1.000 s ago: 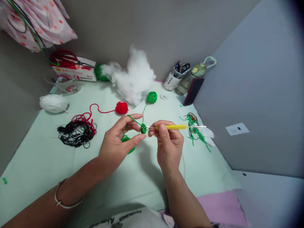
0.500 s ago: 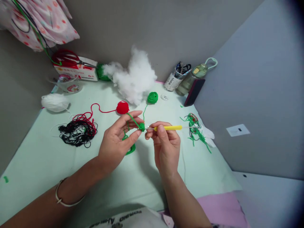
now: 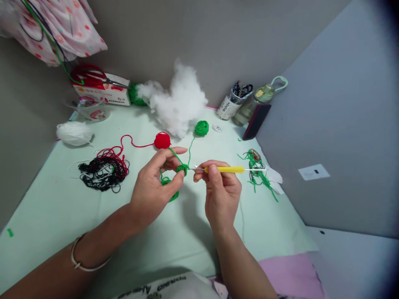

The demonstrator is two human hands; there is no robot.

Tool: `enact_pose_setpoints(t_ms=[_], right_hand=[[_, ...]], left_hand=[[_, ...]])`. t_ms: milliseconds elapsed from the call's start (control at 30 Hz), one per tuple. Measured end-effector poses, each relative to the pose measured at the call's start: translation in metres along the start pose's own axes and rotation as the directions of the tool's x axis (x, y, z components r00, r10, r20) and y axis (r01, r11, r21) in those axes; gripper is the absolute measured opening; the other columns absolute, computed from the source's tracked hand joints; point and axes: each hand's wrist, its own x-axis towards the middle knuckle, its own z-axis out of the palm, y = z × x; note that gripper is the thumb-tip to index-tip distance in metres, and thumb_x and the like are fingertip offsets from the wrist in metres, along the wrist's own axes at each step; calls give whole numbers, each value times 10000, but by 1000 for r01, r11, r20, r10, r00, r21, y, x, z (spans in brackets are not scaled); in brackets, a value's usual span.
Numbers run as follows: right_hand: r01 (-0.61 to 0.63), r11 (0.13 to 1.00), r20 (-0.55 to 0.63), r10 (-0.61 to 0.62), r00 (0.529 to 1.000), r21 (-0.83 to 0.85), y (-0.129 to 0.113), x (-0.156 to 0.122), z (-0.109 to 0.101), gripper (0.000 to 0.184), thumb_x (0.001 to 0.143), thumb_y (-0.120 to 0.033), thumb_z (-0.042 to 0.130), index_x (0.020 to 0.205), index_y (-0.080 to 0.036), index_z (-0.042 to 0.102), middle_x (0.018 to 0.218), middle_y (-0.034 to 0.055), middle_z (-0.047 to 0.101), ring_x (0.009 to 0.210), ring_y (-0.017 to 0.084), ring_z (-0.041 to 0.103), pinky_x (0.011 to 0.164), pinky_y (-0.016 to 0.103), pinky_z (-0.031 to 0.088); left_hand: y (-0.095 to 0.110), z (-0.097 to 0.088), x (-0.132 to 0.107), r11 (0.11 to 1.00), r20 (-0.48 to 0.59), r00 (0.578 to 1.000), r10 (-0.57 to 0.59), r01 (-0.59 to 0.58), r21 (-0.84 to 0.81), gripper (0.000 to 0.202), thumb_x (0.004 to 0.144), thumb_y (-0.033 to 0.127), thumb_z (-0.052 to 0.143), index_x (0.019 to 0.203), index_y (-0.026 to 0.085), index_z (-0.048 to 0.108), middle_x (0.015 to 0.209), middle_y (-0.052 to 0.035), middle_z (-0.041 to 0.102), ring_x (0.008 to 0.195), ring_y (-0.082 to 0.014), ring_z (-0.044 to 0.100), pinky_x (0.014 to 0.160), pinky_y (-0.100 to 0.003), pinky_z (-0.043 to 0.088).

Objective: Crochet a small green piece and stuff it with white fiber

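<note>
The small green crochet piece (image 3: pixel 182 168) is up in the air over the middle of the worktop, between the 2 hands. The left hand (image 3: pixel 152 189) has its grip clamped on it, thumb and finger pinched together. Green yarn runs over that hand's first finger, and more green work hangs under its palm. The right hand (image 3: pixel 221 193) has its grip closed around the thin metal crochet hook with a yellow handle (image 3: pixel 224 169). The hook's tip points at the piece and sits just beside it. I cannot tell if it touches.

1 strand goes from the piece back to the little green yarn ball (image 3: pixel 201 128). The piece looks small, so I think only a little is made. A good bit of yarn is left on the ball.

Near that ball lie a little red yarn ball (image 3: pixel 162 141) and a big fluffy white heap of stuffing (image 3: pixel 177 101). To the left are a black and red yarn tangle (image 3: pixel 102 168) and a soft white yarn bundle (image 3: pixel 74 133). To the right is a pile of green yarn scraps (image 3: pixel 257 168).

The pale green worktop (image 3: pixel 62 207) sits in a corner of plain grey walls (image 3: pixel 218 41). At the back stand a tin holding scissors (image 3: pixel 230 104) and a green drink bottle (image 3: pixel 252 101).
</note>
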Motion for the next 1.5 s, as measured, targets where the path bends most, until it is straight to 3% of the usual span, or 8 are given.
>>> enact_pose_setpoints(t_ms=[167,333,433,533,767,1000,1267,1500], right_hand=[[277,919,51,-274,960,-279,-1,-8,1,150,995,-179,609,958,-227,747,850,10,734,710,133,689,648,297,588],[657,609,285,-599,748,-444,1,-11,-2,228,974,-89,581,1095,-225,719,894,44,757,807,180,711,699,352,617],[701,574,326,-625,709,-423,1,-10,-3,227,988,-116,564,1123,-224,713,913,52,750,803,183,725,702,352,633],[676,642,294,-609,737,-362,0,-9,-3,242,996,-119,553,1130,-240,715,887,33,756,803,184,730,698,349,625],[271,953,161,-248,955,-139,4,1,-3,156,1005,-287,611,954,-235,749,954,59,761,902,206,742,608,319,593],[370,905,175,-338,925,-209,6,1,-4,169,1010,-205,594,1014,-260,753,969,46,794,916,198,737,667,343,605],[555,744,227,-507,831,-371,5,-6,-7,236,980,-105,602,1091,-255,748,1012,63,783,936,198,735,710,357,612],[335,919,172,-303,937,-207,3,-4,-4,201,1025,-202,566,1061,-269,752,1081,47,800,882,172,736,670,317,582]], left_hand=[[3,-1,0,999,42,998,-46,45,30,373,828,98,626,1180,213,674,845,33,575,802,-121,585,762,-249,493],[5,-4,2,981,95,983,-160,168,-93,320,859,138,639,1167,209,686,844,36,578,794,-113,560,757,-235,461],[3,-8,3,934,188,953,-238,277,-223,274,900,168,628,1156,227,707,840,39,589,768,-105,574,724,-228,451],[0,-10,4,836,327,903,-279,396,-380,242,937,213,627,1155,249,725,834,35,629,761,-109,617,704,-224,454],[-5,-7,9,703,504,822,-264,522,-484,204,911,295,709,1087,209,767,794,-5,692,702,-125,595,704,-250,486],[-8,-7,8,825,257,926,-275,364,-432,298,874,268,786,1170,256,750,874,28,599,744,-105,552,690,-219,465],[2,-3,0,839,196,943,-270,330,-433,395,839,281,830,1221,288,734,940,21,623,803,-102,557,743,-208,478],[-5,1,-5,825,212,943,-256,328,-459,335,867,274,810,1194,319,752,913,32,611,728,-73,533,626,-171,441]])
